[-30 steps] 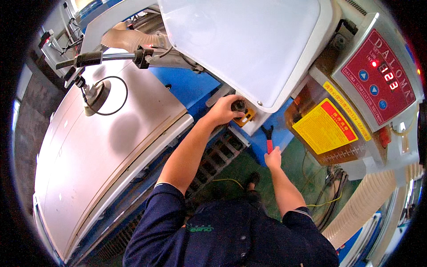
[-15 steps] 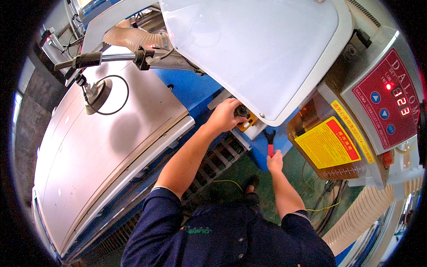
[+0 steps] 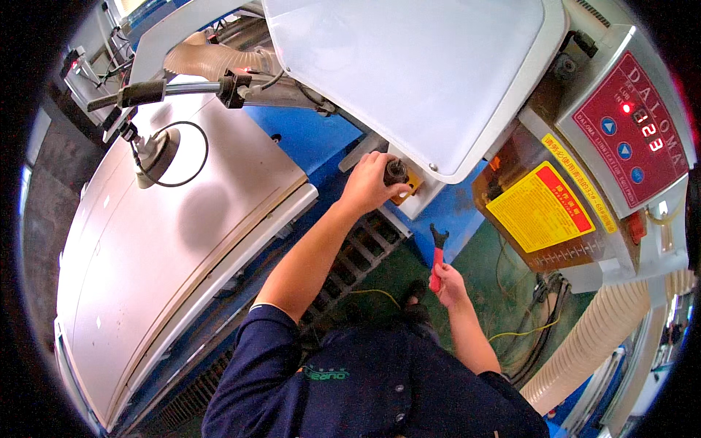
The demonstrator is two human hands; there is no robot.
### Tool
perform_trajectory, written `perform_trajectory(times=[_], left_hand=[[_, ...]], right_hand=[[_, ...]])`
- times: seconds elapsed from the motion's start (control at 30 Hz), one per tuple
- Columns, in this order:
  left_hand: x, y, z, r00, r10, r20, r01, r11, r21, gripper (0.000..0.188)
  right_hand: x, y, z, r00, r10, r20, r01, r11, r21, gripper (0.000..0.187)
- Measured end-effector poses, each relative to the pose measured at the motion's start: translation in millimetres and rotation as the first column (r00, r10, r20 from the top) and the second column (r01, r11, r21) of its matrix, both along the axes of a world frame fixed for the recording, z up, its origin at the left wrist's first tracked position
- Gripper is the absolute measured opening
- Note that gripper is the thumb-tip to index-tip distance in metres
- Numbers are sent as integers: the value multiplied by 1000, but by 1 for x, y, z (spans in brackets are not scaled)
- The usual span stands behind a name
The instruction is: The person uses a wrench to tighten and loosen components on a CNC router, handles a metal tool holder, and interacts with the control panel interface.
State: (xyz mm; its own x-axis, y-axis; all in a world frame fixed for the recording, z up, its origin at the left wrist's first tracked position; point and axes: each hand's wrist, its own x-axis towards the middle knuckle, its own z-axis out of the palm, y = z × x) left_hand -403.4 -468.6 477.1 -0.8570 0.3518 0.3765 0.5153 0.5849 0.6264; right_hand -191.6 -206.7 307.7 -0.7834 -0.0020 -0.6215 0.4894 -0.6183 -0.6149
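Note:
My left hand (image 3: 365,184) is closed around a dark, round, ringed metal piece (image 3: 396,171), thumb on its near side. The piece stands at a yellow bracket (image 3: 415,182) on a pale block, just below the corner of a white machine cover. My right hand (image 3: 450,285) grips the red handle of a spanner (image 3: 439,252), whose black forked jaw points away from me. The spanner is apart from the dark piece, with the blue machine base behind its jaw. My fingers hide the lower part of the dark piece.
On the left lies a large curved white panel (image 3: 182,241) with a suction cup (image 3: 157,157) on it. At the right is a lubrication unit (image 3: 635,139) with a red display panel, above a ribbed hose (image 3: 591,350). Cables (image 3: 544,325) lie on the green floor.
My right hand has drawn the spanner back toward my body, away from the bracket. My left hand stays at the dark piece, more of which now shows.

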Motion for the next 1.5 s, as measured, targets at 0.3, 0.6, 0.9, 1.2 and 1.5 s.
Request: perform_trajectory(times=[0.3, 0.6, 0.9, 1.2, 1.5], left_hand=[[-13, -9, -9, 992, -124, -34, 127, 984, 124, 50], [7, -26, -36, 988, 6, -152, 20, 986, 165, 71], [75, -78, -32, 934, -35, 356, -149, 867, 476, 52], [117, -86, 14, 831, -199, 519, -59, 897, 438, 48], [124, -95, 32, 950, 110, 294, -158, 977, 144, 33]], right_hand=[[38, -62, 105, 965, 153, -211, -124, 982, 144, 37], [-19, -144, 172, 886, 186, -425, -110, 974, 196, 33], [-68, -187, 163, 931, 94, -354, -27, 981, 190, 25], [-95, -216, 150, 935, 5, -355, 59, 984, 169, 26], [-109, -224, 152, 912, 37, -408, 13, 993, 119, 20]])
